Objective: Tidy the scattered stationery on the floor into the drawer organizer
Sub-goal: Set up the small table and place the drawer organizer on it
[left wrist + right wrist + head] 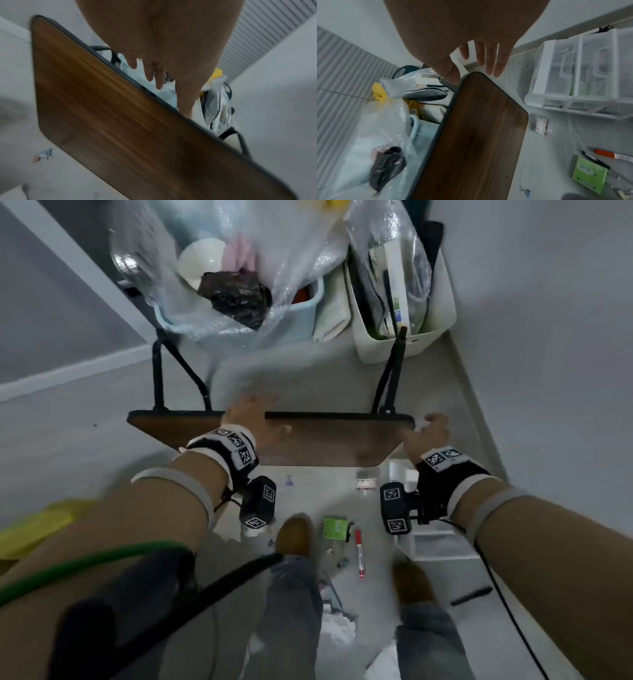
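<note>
My left hand [251,419] reaches over the far edge of a small wooden folding table [318,443], fingers [159,81] straight and loose, gripping nothing. My right hand [428,434] hovers at the table's right corner, fingers [489,63] spread. The table stands tilted on its side. On the grey floor [102,433] near my feet lie a red marker [359,549], a green packet [335,528], a purple binder clip [289,480] and a black pen [472,595]. The clear drawer organizer [580,70] sits by the wall to my right.
</note>
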Available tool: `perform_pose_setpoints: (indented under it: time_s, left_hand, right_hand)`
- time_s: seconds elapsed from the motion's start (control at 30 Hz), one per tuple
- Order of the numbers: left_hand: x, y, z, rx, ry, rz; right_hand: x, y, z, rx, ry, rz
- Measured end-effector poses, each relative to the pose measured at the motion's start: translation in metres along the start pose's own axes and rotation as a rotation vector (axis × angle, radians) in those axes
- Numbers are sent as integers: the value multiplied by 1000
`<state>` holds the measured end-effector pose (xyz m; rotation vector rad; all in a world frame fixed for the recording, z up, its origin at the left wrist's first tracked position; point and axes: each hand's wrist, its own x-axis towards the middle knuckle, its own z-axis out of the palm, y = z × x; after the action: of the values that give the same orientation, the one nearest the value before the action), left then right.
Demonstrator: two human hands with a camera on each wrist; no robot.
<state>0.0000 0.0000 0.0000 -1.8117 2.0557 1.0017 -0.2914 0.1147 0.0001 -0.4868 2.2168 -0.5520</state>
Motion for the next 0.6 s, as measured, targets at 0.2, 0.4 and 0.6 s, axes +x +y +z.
perform_pose_setpoints:
  time_s: [0.2, 0.4, 0.6]
  left_hand:
    - [37, -10, 15, 380, -123, 73]
    - [28, -16, 11, 260, -102, 54]
    - [8, -21, -16, 123, 84, 42]
  right_hand:
    - [30, 26, 31, 72, -22, 31]
    - [27, 32, 28, 38, -51, -13]
    - [18, 7, 1, 59, -165, -37]
